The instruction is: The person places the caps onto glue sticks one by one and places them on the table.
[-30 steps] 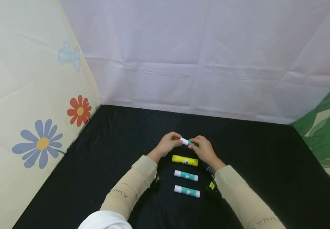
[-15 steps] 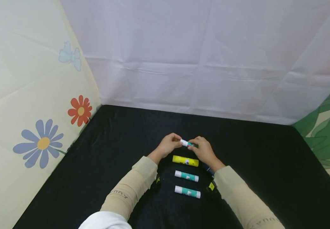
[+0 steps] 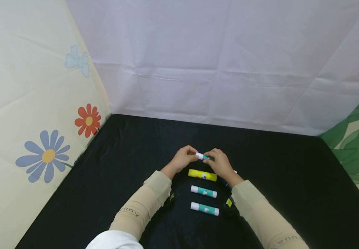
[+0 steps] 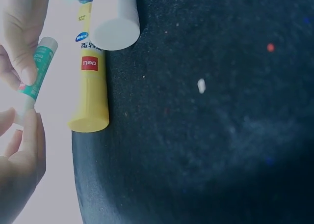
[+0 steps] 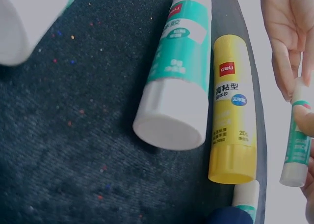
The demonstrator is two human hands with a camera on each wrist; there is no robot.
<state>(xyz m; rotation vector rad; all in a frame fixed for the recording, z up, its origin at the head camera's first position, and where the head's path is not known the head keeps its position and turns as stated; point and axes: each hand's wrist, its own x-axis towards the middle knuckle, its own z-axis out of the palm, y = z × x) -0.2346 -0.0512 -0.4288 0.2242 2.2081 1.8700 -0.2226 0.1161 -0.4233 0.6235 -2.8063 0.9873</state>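
Both hands hold one small white-and-teal glue stick (image 3: 200,156) over the far part of the black table. My left hand (image 3: 181,160) pinches its white end between thumb and fingers. The teal body (image 5: 298,140) is gripped by my right hand (image 3: 221,162), which covers part of it in the head view. Just nearer lies a yellow glue stick (image 3: 202,175), on its side. Two more white-and-teal glue sticks, a middle one (image 3: 203,191) and a near one (image 3: 205,209), lie below it in a column.
Beside the right wrist, a dark blue object (image 3: 226,182) is mostly hidden by the forearm. Another white-and-teal glue stick (image 5: 247,197) peeks out behind it in the right wrist view. A white cloth (image 3: 216,69) hangs behind the black table (image 3: 142,138).
Both hands stay on the same glue stick, with only small finger shifts. The right wrist has edged left, and a white tip now shows beside it.
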